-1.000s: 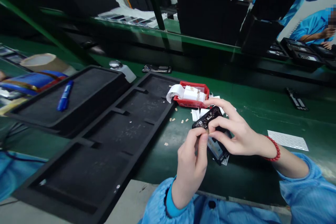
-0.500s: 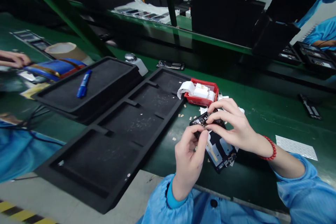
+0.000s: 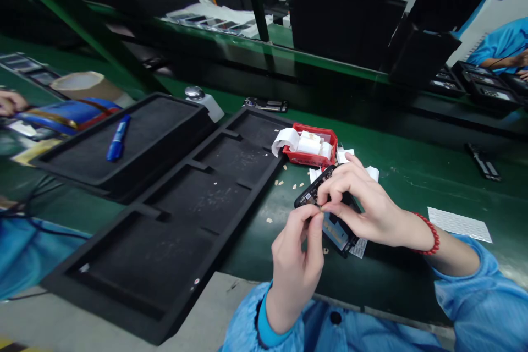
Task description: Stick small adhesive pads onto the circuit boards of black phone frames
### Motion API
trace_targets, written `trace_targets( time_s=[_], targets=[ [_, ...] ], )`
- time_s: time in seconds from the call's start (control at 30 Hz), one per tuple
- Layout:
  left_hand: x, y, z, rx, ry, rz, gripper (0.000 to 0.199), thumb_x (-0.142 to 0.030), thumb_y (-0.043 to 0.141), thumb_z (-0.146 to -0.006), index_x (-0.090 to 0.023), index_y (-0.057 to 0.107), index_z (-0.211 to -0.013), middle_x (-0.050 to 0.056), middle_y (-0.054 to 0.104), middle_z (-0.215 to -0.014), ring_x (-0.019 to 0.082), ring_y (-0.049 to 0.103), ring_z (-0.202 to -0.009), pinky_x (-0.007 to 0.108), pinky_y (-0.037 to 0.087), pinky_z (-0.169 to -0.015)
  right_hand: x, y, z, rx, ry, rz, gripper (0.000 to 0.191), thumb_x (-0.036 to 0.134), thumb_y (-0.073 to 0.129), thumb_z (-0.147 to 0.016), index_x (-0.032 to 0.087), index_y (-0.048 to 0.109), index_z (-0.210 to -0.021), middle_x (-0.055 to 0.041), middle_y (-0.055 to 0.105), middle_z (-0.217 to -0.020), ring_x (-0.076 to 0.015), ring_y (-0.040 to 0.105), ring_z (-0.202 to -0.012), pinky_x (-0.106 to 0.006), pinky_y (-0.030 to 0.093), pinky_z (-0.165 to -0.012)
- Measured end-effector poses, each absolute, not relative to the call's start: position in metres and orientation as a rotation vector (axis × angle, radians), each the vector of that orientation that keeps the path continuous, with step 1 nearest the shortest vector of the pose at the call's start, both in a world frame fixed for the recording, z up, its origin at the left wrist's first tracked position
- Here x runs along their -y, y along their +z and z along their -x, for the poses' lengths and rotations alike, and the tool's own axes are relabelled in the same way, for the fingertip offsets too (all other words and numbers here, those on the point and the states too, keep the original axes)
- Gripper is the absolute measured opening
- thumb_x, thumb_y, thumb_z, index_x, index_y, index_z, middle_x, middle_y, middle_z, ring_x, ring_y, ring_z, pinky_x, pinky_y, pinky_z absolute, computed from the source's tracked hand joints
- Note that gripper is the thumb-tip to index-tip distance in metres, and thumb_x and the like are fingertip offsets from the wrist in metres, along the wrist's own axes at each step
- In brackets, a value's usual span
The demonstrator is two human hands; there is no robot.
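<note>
A: Over to the head view, then, and how are the hands placed?

B: In tight! The left hand (image 3: 297, 258) has thumb and forefinger pinched together, the right hand (image 3: 367, 206) meets it tip to tip, and between them sits a tiny piece (image 3: 321, 209), too small to name

A: And the phone?

B: There's the phone (image 3: 335, 229), insides bare, in front of the red bin (image 3: 306, 159) on the wearer's side, with the right hand covering much of it

A: Around the bin?

B: White strips (image 3: 309, 143) fill it, one curling out at its left end! Tan scraps (image 3: 294, 186) dot the bench (image 3: 416, 184) to its front left; a long black tray (image 3: 210, 192) runs from its left side toward the wearer, and well left of it a blue pen (image 3: 119, 137) lies on a black box (image 3: 165, 121)

A: And to its right?

B: A pale sheet (image 3: 460, 224), nearer the wearer than the bin
</note>
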State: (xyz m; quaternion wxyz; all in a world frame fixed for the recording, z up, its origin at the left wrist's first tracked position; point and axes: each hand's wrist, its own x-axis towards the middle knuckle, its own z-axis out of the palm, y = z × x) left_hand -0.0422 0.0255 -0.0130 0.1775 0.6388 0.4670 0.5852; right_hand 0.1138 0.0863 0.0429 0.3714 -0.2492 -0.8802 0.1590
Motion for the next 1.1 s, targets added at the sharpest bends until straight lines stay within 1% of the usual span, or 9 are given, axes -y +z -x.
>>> trace_targets(
  time_s=[0.17, 0.33, 0.57, 0.67, 0.77, 0.87, 0.93, 1.0, 1.1],
  targets=[
    [-0.023, -0.016, 0.040, -1.318, 1.698, -1.829, 0.013, -0.009, 0.053, -0.098, -0.021, 0.059, -0.102, -0.001, 0.068, -0.084, 0.007, 0.066, -0.063, 0.011, 0.050, -0.058, -0.084, 0.047, -0.113, 2.336, 0.240, 0.631, 0.020, 0.006, 0.049, -0.099, 0.023, 0.042, -0.093, 0.0022, 0.066, -0.087, -0.0136, 0.059, -0.084, -0.046, 0.032, -0.116],
    [-0.022, -0.015, 0.037, -1.341, 1.697, -1.824, 0.012, -0.011, 0.055, -0.099, -0.021, 0.061, -0.102, -0.001, 0.069, -0.084, 0.008, 0.068, -0.066, 0.012, 0.051, -0.061, -0.082, 0.041, -0.110, 2.255, -0.007, 0.565, 0.021, 0.005, 0.040, -0.098, 0.024, 0.039, -0.091, 0.0021, 0.066, -0.086, -0.0140, 0.050, -0.073, -0.046, 0.033, -0.114],
    [-0.026, -0.009, 0.045, -1.405, 1.725, -1.702, 0.010, -0.017, 0.055, -0.100, -0.020, 0.060, -0.093, -0.005, 0.059, -0.070, 0.004, 0.052, -0.048, 0.011, 0.044, -0.049, -0.080, 0.048, -0.116, 2.212, 0.537, 0.502, 0.027, 0.002, 0.044, -0.096, 0.025, 0.032, -0.086, 0.0046, 0.055, -0.081, -0.0106, 0.057, -0.075, -0.040, 0.040, -0.105],
    [-0.026, -0.009, 0.048, -1.409, 1.720, -1.625, 0.009, -0.019, 0.055, -0.100, -0.020, 0.061, -0.093, -0.004, 0.061, -0.070, 0.006, 0.055, -0.051, 0.014, 0.045, -0.048, -0.093, 0.050, -0.114, 2.049, 0.721, 0.492, 0.027, 0.008, 0.048, -0.098, 0.025, 0.032, -0.085, 0.0042, 0.054, -0.080, -0.0108, 0.057, -0.073, -0.031, 0.047, -0.083],
    [-0.024, -0.013, 0.048, -1.388, 1.729, -1.539, 0.009, -0.020, 0.054, -0.100, -0.020, 0.063, -0.101, -0.003, 0.061, -0.071, 0.007, 0.056, -0.050, 0.014, 0.043, -0.045, -0.135, 0.046, -0.106, 1.877, 0.705, 0.731, 0.030, 0.015, 0.060, -0.095, 0.025, 0.033, -0.085, 0.0024, 0.060, -0.081, -0.0120, 0.057, -0.070, -0.026, 0.044, -0.068],
    [-0.021, -0.018, 0.046, -1.401, 1.766, -1.490, 0.011, -0.018, 0.057, -0.099, -0.022, 0.065, -0.104, -0.003, 0.062, -0.075, 0.006, 0.055, -0.051, 0.014, 0.044, -0.047, -0.193, 0.034, -0.090, 1.954, 0.571, 1.044, 0.033, 0.018, 0.071, -0.087, 0.024, 0.039, -0.081, 0.0007, 0.063, -0.078, -0.0135, 0.054, -0.066, -0.027, 0.042, -0.064],
    [-0.018, -0.022, 0.045, -1.360, 1.791, -1.442, 0.013, -0.019, 0.059, -0.098, -0.023, 0.064, -0.109, -0.001, 0.065, -0.080, 0.007, 0.060, -0.056, 0.015, 0.051, -0.054, -0.225, 0.024, -0.078, 2.042, 0.551, 1.118, 0.032, 0.016, 0.076, -0.081, 0.022, 0.046, -0.074, 0.0007, 0.062, -0.070, -0.0154, 0.056, -0.065, -0.029, 0.042, -0.066],
    [-0.016, -0.023, 0.043, -1.278, 1.806, -1.369, 0.027, -0.019, 0.060, -0.098, -0.025, 0.058, -0.124, -0.002, 0.066, -0.079, 0.008, 0.061, -0.055, 0.018, 0.055, -0.058, -0.245, 0.017, -0.071, 2.111, 0.550, 1.135, 0.026, 0.008, 0.073, -0.080, 0.020, 0.052, -0.070, -0.0003, 0.065, -0.068, -0.0174, 0.061, -0.068, -0.030, 0.045, -0.071],
    [-0.014, -0.021, 0.040, -1.283, 1.737, -1.257, 0.042, -0.024, 0.060, -0.099, -0.024, 0.053, -0.140, -0.008, 0.057, -0.063, 0.006, 0.048, -0.043, 0.017, 0.049, -0.048, -0.247, 0.017, -0.073, 2.133, 0.524, 1.158, 0.020, 0.001, 0.064, -0.082, 0.018, 0.061, -0.073, -0.0035, 0.072, -0.076, -0.0196, 0.068, -0.076, -0.032, 0.049, -0.077]
  ],
)
